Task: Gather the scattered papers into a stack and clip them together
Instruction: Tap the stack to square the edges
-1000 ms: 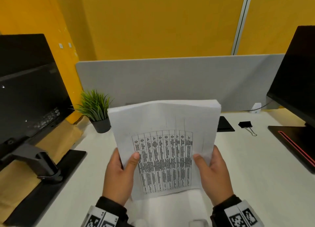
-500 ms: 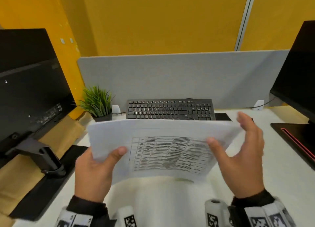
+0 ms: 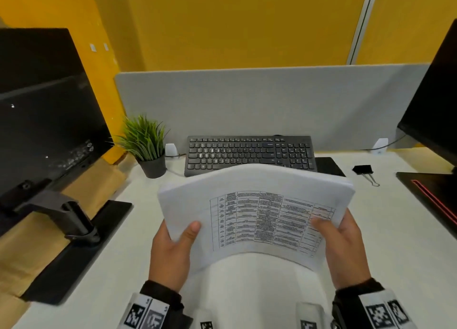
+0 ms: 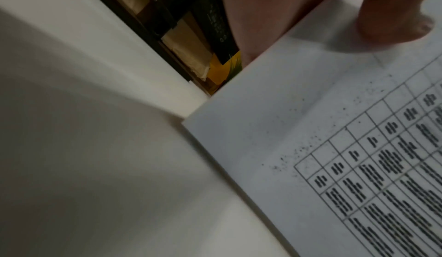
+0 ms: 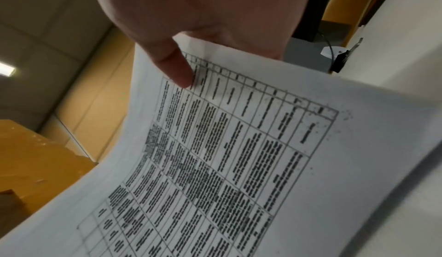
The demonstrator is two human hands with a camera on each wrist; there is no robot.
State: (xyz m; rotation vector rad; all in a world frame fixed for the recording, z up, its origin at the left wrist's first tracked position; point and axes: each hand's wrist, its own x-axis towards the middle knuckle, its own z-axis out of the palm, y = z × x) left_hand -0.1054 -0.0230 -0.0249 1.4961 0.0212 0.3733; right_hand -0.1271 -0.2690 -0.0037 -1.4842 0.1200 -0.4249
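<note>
A stack of white papers (image 3: 247,205) with a printed table on top is held above the white desk, bowed upward in the middle. My left hand (image 3: 173,249) grips its left edge, thumb on top. My right hand (image 3: 341,247) grips the right edge, thumb on the table print. The left wrist view shows the paper stack (image 4: 299,128) close up with my thumb (image 4: 392,15) on it. In the right wrist view my thumb (image 5: 177,68) presses the sheet (image 5: 239,147). A black binder clip (image 3: 363,169) lies on the desk at the back right, apart from both hands.
A black keyboard (image 3: 249,153) lies behind the papers against the grey partition (image 3: 247,101). A small potted plant (image 3: 146,148) stands at its left. Monitors stand at the left (image 3: 42,111) and right (image 3: 435,111), their bases on the desk (image 3: 395,242).
The stack went from upright to lying nearly flat, revealing the keyboard. My right hand, briefly loose with fingers spread, now grips the right edge again, and the stack has bowed upward.
</note>
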